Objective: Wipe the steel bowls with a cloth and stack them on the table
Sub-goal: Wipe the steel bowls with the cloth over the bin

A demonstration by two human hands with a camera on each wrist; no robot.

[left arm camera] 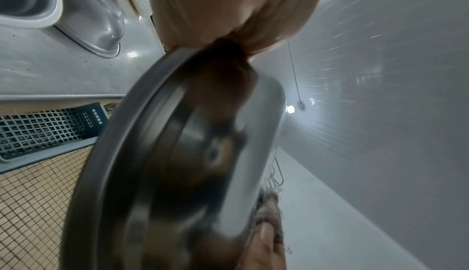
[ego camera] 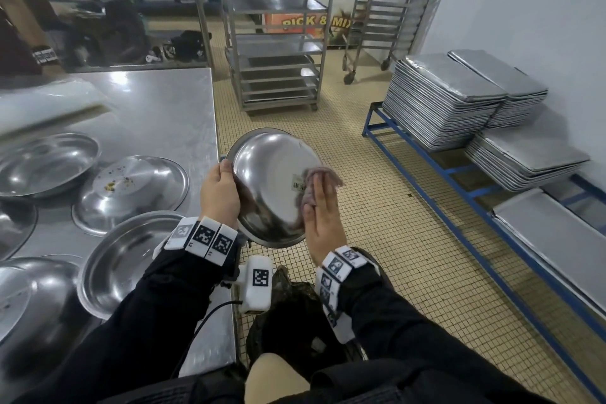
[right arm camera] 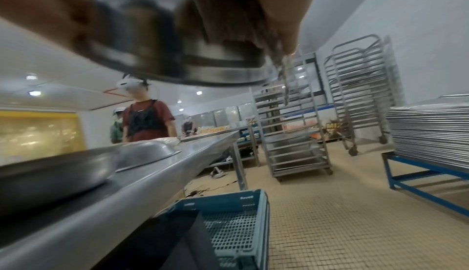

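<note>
"PICK & MIX" in yellow letters on the orange sign panel behind the steel tray racks, small white barcode sticker on the held round steel bowl, its print unreadable

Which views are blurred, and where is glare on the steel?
Head view: mostly sharp, glare streaks on the table and the held bowl. Left wrist view: the bowl is smeared by motion. Right wrist view: bowl and cloth are blurred; the rack behind stays clearer.
</note>
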